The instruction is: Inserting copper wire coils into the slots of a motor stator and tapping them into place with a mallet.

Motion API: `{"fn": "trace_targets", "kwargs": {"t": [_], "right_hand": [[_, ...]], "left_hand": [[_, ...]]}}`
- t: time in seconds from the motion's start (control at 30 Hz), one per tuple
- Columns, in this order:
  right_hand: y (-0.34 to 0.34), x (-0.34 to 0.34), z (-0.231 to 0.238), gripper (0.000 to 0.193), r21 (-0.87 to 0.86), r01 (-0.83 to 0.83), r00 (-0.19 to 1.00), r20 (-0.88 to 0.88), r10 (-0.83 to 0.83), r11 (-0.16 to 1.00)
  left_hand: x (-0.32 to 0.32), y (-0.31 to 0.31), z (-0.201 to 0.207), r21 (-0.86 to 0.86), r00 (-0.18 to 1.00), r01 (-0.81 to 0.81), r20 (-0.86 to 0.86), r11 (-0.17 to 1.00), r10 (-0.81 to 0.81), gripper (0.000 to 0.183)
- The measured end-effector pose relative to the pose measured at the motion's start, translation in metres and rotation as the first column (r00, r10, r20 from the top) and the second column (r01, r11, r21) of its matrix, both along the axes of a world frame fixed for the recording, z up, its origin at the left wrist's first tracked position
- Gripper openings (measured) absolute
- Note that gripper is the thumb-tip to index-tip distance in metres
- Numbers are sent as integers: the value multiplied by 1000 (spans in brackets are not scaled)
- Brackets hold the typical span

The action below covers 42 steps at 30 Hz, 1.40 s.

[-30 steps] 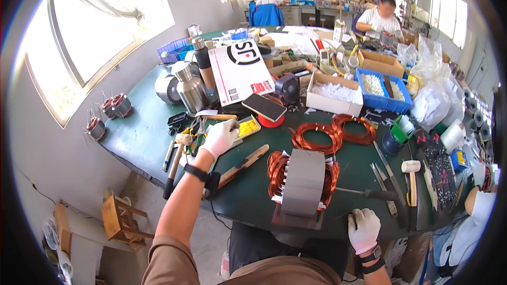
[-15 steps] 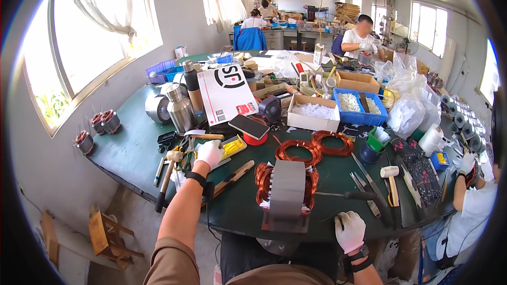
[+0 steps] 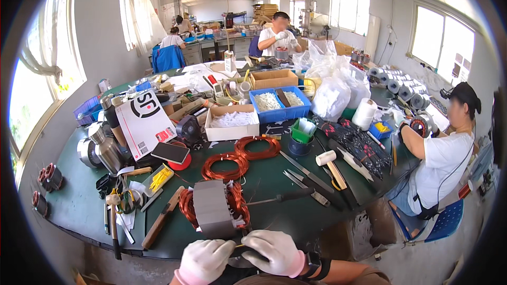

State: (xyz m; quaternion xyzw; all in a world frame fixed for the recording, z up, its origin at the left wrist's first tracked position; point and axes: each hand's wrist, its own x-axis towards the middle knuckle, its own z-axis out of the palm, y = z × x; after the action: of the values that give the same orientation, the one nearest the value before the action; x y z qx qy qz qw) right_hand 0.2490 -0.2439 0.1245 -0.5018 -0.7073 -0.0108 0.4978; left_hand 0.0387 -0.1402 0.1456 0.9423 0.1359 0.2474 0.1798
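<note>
My left hand (image 3: pixel 206 259) and my right hand (image 3: pixel 272 250), both in white gloves, meet at the table's front edge with fingers curled. A thin yellow piece (image 3: pixel 240 245) shows between them, at my left fingertips. What my right fingers pinch is mostly hidden. Just beyond stands a grey stator core (image 3: pixel 213 208) wound with copper wire, white insulation showing at its slots. Against its right side lies a screwdriver-like tool (image 3: pixel 280 198) with a dark handle. Two copper wire coils (image 3: pixel 224 166) lie behind the core. Similar yellow pieces (image 3: pixel 160 178) fill a small tray at left.
Hammers, one a mallet (image 3: pixel 332 169), scissors and blades lie around the core. A white box (image 3: pixel 232 129), a blue bin (image 3: pixel 280 111), bottles and plastic bags (image 3: pixel 338 95) crowd the far side. A co-worker (image 3: pixel 443 153) sits at right; another works across the table.
My left hand has left the tray of yellow pieces and come to the front edge beside my right hand, which has also moved in. The view has turned right.
</note>
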Motion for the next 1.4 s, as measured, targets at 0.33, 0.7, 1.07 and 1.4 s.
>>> {"fn": "trace_targets", "kwargs": {"t": [0.33, 0.7, 1.07, 1.4], "right_hand": [[3, -17, -10, 24, -126, -9, 989, -149, -10, 992], [43, 66, 45, 34, -186, 342, 856, 465, -223, 921], [64, 101, 4, 30, -482, 437, 803, 589, -88, 759], [54, 97, -2, 47, -436, 549, 714, 689, -128, 713]], "left_hand": [[5, -3, -21, 49, 956, -175, 248, 983, 158, 18], [-91, 69, -43, -537, 842, -298, 241, 789, 482, 8], [-39, 133, -69, -328, 910, -314, 164, 891, 380, 21], [-29, 144, -74, -382, 944, -269, 80, 884, 321, 17]]}}
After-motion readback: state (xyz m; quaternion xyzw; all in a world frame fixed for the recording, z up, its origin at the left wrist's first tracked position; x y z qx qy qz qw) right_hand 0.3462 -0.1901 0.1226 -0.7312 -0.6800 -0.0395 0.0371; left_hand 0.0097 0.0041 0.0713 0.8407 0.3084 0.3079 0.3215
